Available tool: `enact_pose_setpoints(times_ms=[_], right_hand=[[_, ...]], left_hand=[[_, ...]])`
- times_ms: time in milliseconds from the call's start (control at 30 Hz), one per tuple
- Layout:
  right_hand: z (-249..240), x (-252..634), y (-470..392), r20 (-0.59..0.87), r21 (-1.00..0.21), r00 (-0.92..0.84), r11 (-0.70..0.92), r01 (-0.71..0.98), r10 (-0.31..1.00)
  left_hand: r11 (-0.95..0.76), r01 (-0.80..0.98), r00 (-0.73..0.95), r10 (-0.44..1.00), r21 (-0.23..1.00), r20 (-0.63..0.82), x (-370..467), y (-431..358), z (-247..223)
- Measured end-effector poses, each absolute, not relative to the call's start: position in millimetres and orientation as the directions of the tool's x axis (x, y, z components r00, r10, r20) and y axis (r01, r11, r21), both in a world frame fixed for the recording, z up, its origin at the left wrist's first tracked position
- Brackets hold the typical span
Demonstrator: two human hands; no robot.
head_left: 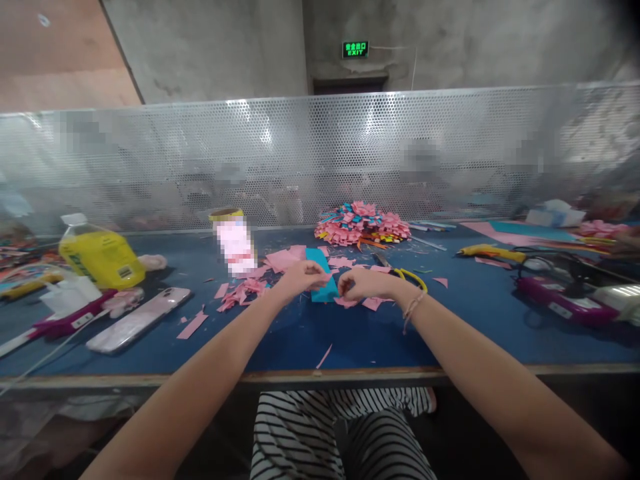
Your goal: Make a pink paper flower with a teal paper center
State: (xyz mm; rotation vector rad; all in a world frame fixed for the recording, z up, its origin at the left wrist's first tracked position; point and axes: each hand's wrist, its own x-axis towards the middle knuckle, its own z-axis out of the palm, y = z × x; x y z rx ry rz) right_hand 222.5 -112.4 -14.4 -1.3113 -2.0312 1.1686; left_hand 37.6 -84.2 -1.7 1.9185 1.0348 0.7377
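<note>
My left hand (305, 277) is closed in a pinch, with a small pink paper piece (327, 276) at its fingertips, above the left edge of a blue paper strip (324, 293). Just right of the strip, my right hand (364, 285) has its fingers curled together; what they hold, if anything, is too small to make out. Pink paper scraps (371, 304) lie beneath and beside the right hand. Yellow-handled scissors (414, 279) rest behind the right wrist, partly hidden. Folded pink paper pieces (245, 293) are heaped left of my left hand.
Behind the hands sits a pile of pink and blue paper pieces (357, 223). On the left are a phone (140, 320), a jug of yellow liquid (103, 253) and a tube-shaped container (226, 215). A yellow glue gun (493, 252) and purple power strip (565, 301) lie right.
</note>
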Motion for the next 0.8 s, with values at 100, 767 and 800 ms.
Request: enact_pose_setpoints(times_ms=[100,767,800], right_hand=[[-10,227,-115,-0.095,-0.807,-0.470,0.208,0.552,0.878],[-15,227,-112,-0.148,-0.926,-0.417,0.022,0.378,0.897],[-15,227,-111,-0.117,-0.926,-0.392,0.043,0.375,0.912]], left_hand=[[-0.609,0.558,0.560,0.778,0.564,0.286,40,-84,-4],[-0.386,0.207,0.228,0.912,0.899,0.340,39,-57,-20],[-0.429,0.248,0.179,0.901,0.868,0.395,37,-55,-17]])
